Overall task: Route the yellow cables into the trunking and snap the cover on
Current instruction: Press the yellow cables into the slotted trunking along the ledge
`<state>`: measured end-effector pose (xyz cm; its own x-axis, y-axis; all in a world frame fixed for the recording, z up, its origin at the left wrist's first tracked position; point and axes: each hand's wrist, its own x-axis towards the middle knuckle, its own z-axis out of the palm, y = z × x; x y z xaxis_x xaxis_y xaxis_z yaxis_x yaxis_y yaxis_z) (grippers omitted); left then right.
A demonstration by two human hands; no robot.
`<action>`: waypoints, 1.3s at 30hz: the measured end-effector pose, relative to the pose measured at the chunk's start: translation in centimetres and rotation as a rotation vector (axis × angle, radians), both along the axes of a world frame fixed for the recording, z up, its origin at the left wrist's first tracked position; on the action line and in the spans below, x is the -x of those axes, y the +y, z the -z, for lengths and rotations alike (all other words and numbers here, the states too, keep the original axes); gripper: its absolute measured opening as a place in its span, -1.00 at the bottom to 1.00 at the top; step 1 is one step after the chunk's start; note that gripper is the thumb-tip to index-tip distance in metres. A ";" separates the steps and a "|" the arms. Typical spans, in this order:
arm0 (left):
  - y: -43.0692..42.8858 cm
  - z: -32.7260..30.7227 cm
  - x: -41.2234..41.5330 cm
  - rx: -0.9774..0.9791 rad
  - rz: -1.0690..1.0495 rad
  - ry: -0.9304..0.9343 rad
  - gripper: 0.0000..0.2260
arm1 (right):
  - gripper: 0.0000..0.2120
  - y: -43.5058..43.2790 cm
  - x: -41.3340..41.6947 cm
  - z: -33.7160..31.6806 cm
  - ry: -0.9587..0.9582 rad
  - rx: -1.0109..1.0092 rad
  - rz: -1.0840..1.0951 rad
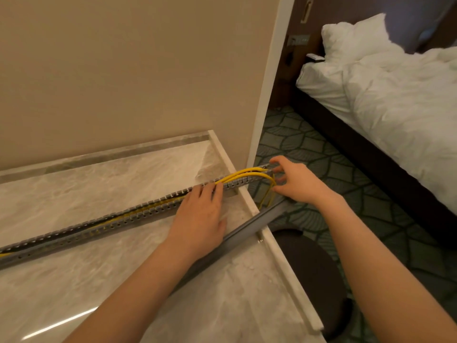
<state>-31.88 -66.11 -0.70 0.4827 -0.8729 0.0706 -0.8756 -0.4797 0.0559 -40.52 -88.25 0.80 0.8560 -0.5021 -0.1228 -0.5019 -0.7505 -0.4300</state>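
A long grey slotted trunking [99,222] lies diagonally across the marble table [86,174], its right end sticking out past the table's edge. Yellow cables [243,173] run inside it and arch up out of the channel near that end, then loop down over the edge. My left hand [200,219] lies flat on the trunking, fingers pressing the cables where they rise. My right hand [294,180] is beyond the table edge, fingers pinching the cables at the trunking's tip. The grey cover strip [237,233] lies loose on the table, angled under my left wrist.
A beige wall [123,70] stands behind the table, with a white corner post at its right. A dark round stool [311,271] sits below the table's right edge on patterned green carpet. A bed with white bedding [395,95] fills the upper right.
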 end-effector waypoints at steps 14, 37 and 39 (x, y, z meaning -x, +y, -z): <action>0.6 -0.1 -0.2 0.008 0.003 0.089 -0.34 | -0.57 0.5 0.3 -0.2 -0.186 0.312 0.086; 0.7 -0.9 0.0 0.045 -0.001 0.144 -0.33 | -0.70 2.7 -1.2 -1.6 -0.145 0.476 -0.318; 0.8 -0.9 0.1 0.047 0.002 0.141 -0.34 | -0.68 3.5 -1.4 -1.0 -0.149 0.523 -0.351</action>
